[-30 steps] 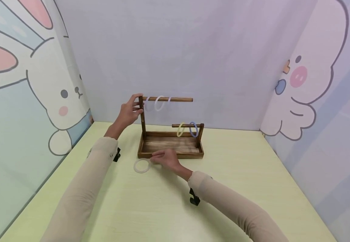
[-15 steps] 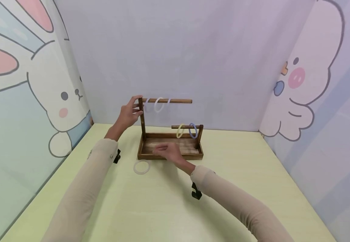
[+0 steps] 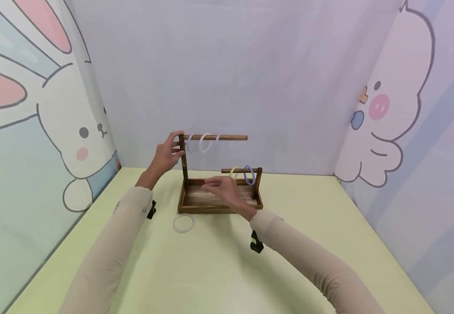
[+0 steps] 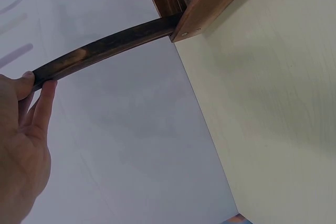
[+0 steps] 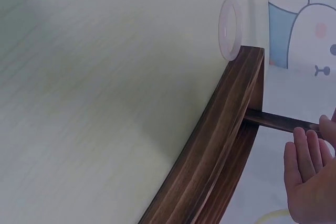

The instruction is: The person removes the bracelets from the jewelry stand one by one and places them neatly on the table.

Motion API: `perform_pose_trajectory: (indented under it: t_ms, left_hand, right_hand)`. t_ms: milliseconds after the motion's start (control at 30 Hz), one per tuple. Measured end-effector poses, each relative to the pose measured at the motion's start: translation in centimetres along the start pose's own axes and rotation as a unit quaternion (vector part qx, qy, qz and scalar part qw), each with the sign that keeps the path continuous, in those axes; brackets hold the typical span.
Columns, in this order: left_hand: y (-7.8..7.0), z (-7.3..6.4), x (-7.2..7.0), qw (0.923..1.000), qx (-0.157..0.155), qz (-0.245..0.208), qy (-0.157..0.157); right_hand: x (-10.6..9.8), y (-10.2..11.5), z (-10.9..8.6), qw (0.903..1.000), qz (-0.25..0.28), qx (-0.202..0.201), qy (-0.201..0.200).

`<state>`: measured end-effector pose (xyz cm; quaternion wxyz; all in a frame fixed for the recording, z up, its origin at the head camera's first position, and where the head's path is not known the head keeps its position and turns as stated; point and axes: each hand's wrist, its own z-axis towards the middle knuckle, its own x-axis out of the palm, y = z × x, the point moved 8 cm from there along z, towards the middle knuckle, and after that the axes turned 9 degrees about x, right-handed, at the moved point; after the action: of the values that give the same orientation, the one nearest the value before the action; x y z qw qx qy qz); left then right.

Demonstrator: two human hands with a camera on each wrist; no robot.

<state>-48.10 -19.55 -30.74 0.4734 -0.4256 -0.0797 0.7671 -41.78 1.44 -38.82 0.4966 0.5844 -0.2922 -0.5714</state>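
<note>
A dark wooden rack (image 3: pixel 199 209) with a tray base and two horizontal bars stands on the table. My left hand (image 3: pixel 166 155) grips the top of its tall left post (image 4: pixel 100 51), thumb on one side and fingers on the other. My right hand (image 3: pixel 225 190) is raised over the tray's front, fingers (image 5: pixel 304 156) straight and close together, with nothing visible in them. A whitish ring (image 3: pixel 183 223) lies flat on the table by the tray's front left corner. From the upper bar hang a white ring (image 3: pixel 205 143) and pale purple ones.
On the lower right bar hang a blue ring (image 3: pixel 249 175) and a yellow ring (image 3: pixel 233 172), the latter partly hidden by my right hand. The pale table (image 3: pixel 297 226) reaches back to a curtain wall (image 3: pixel 290 109) with cartoon animals at the sides.
My right hand has risen from beside the whitish ring on the table to above the tray, slightly rightward. The left hand keeps its grip on the post. The head view has tilted up a little.
</note>
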Motion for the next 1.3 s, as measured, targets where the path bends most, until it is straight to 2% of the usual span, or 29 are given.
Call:
perform_pose_trajectory:
  t_ms: [233,533,867,1167,1300]
  left_hand:
    - [-0.2,-0.2,0.0,1.0,0.004,-0.007,0.003]
    - [0.0,-0.6,0.1,0.9999,0.007,-0.013,0.002]
    - [0.1,-0.4,0.0,1.0,-0.002,-0.009,0.002]
    - [0.1,-0.8,0.1,0.9999,0.01,-0.005,-0.001]
    - [-0.2,-0.6,0.0,0.9998,0.019,-0.004,-0.005]
  right_hand:
    - [-1.4,0.8,0.2,0.9995,-0.017,-0.006,-0.025]
    - [-2.9,1.7,0.3,0.9968,-0.025,-0.036,-0.067]
    - [-4.8,2.9,1.2,0.9905,-0.003,-0.059,-0.124]
    - [-6.0,3.3,1.4,0.987,-0.015,-0.064,-0.146]
    - [-6.5,3.6,1.7,0.9847,-0.017,-0.068,-0.16]
